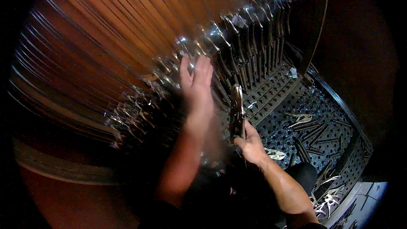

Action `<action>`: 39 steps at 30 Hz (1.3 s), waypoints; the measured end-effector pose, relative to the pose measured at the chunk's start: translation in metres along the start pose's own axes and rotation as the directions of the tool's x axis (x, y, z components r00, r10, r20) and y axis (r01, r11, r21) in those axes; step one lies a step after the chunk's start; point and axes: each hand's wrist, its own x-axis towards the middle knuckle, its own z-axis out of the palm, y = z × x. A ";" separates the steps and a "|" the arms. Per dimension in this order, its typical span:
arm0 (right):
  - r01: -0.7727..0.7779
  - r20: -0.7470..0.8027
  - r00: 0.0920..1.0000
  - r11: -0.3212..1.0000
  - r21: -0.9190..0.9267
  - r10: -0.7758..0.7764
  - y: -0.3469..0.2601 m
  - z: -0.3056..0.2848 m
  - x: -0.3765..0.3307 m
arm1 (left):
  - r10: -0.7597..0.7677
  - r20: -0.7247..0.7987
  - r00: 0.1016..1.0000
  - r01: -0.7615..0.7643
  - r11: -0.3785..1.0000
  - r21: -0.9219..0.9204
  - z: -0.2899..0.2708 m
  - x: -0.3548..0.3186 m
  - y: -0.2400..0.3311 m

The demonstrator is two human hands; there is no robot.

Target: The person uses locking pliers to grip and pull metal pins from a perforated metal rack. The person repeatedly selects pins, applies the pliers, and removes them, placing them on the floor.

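My right hand (251, 145) is wrapped round the handles of a pair of locking pliers (238, 106), which stand upright with the jaws toward the top. Higher up and to the left, my left hand (197, 80) reaches out with its fingers stretched, slightly smeared by motion. Its fingertips are at a long row of shiny metal clamp-like pieces (218, 34); whether they touch any is hard to tell. From these pieces thin taut wires (123, 4) run up, and dark rods (254, 59) hang below.
Perforated metal flooring (271, 133) lies at the right, strewn with short dark rods (313, 135) and loose locking pliers (300, 119). More pliers (328, 197) are heaped at lower right. A curved brown rim (63, 169) runs along the left. A ridged metal strip (275, 85) lies under the hanging rods.
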 end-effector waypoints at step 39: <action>0.018 0.043 0.999 0.996 -0.087 -0.015 0.016 0.002 0.002 | 0.280 -0.048 0.959 -0.228 0.858 0.460 -0.014 0.026 -0.004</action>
